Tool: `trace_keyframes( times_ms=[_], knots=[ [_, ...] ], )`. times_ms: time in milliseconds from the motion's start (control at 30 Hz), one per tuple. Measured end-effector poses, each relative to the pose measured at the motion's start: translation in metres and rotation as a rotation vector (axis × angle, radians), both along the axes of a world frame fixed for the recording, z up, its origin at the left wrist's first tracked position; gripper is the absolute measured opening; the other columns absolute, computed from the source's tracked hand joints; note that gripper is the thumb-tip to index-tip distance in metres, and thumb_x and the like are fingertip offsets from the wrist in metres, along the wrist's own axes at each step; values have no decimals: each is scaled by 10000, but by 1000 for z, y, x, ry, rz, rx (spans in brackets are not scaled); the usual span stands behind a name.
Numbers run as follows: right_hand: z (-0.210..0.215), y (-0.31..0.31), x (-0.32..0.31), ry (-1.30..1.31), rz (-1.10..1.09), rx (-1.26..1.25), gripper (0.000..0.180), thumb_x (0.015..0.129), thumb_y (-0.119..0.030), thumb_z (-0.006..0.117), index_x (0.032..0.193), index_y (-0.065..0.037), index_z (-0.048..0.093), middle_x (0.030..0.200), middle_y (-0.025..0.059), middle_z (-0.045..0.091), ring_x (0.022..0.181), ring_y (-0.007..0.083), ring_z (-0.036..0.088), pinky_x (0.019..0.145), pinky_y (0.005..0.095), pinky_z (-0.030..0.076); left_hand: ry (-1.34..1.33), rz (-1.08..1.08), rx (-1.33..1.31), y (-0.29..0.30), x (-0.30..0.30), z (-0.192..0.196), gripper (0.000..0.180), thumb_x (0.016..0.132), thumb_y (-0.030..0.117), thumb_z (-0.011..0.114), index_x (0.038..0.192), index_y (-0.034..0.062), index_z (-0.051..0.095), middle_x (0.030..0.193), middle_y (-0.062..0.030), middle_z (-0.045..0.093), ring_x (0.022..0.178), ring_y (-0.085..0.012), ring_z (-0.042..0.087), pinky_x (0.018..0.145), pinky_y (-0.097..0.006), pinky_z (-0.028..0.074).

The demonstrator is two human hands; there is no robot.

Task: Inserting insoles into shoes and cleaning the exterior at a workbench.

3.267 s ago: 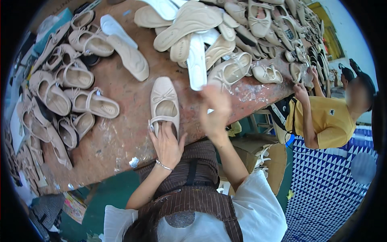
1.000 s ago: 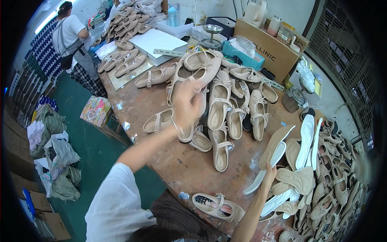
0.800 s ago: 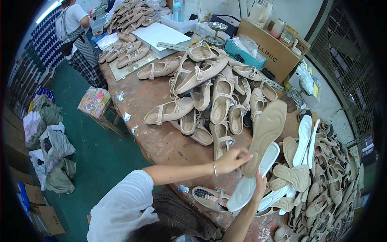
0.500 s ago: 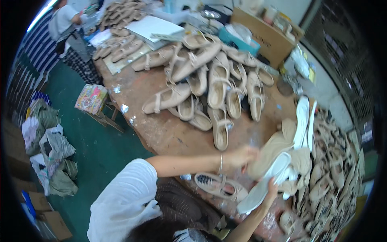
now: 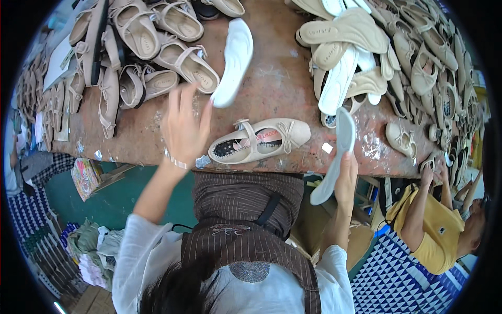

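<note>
My right hand (image 5: 345, 178) grips a white insole (image 5: 342, 138) and holds it upright just past the table's front edge. My left hand (image 5: 185, 120) is blurred, with its fingers stretched out and apart. Another white insole (image 5: 234, 63) is just beyond its fingertips, its near end close to my index finger; whether they touch I cannot tell. Between my hands a beige strapped shoe (image 5: 261, 140) lies on its sole near the table edge, toe to the right. Its dark, speckled inner bottom shows beside a pink printed patch.
Finished-looking beige shoes (image 5: 136, 31) crowd the table's far left. Beige and white insoles (image 5: 342, 31) are piled at the far right, beside a large heap of shoes (image 5: 423, 63). A co-worker in a yellow shirt (image 5: 426, 230) sits at the right. The table (image 5: 272, 68) is reddish brown and worn.
The view has swung toward the right side of the table. My left hand has left the insole pile and moved left; a white insole is now beside it. My right hand still holds one.
</note>
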State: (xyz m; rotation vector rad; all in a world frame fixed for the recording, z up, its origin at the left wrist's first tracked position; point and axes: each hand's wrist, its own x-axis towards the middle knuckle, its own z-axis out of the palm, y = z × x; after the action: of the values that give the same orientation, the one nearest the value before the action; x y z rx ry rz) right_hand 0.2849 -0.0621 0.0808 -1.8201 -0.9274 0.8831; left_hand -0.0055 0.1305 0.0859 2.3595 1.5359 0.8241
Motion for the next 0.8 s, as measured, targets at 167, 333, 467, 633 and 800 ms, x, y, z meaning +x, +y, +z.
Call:
trace_keyframes(
  times_ms=[167,333,467,633,800],
  knots=[
    [12,15,-21,-888,445,60,529,837,-142,662,1354,-62,582,1246,135,584,1036,318,530,915,435,413,12,75,-435,-96,-22,-44,402,839,216,753,1176,67,591,986,-140,559,749,-322,638,622,-402,527],
    [-18,38,-44,-938,600,269,355,686,-57,692,1034,-89,757,1175,86,633,1046,270,563,938,440,422,-380,195,-509,-69,-9,-60,346,815,-16,730,1138,-2,610,960,-83,532,685,-144,583,609,-267,526],
    [-41,62,-74,-829,596,338,298,674,-49,702,965,-82,759,1156,93,647,1059,258,588,946,424,434,-522,135,-500,-49,-5,-78,458,777,19,803,1193,-44,622,981,-67,518,729,-103,588,607,-237,548],
    [-56,82,-102,-630,493,339,223,706,-19,726,921,-57,772,1093,133,686,990,304,636,874,426,479,-631,120,-557,-51,-9,-89,540,745,45,852,1227,-46,625,994,-40,516,709,-75,569,599,-203,537],
    [-62,98,-117,-546,479,333,194,744,7,710,924,-41,765,990,108,684,909,287,645,832,398,505,-643,65,-612,-42,-15,-93,493,730,54,865,1172,-28,663,925,-24,543,690,-62,553,586,-187,502]
  ],
)
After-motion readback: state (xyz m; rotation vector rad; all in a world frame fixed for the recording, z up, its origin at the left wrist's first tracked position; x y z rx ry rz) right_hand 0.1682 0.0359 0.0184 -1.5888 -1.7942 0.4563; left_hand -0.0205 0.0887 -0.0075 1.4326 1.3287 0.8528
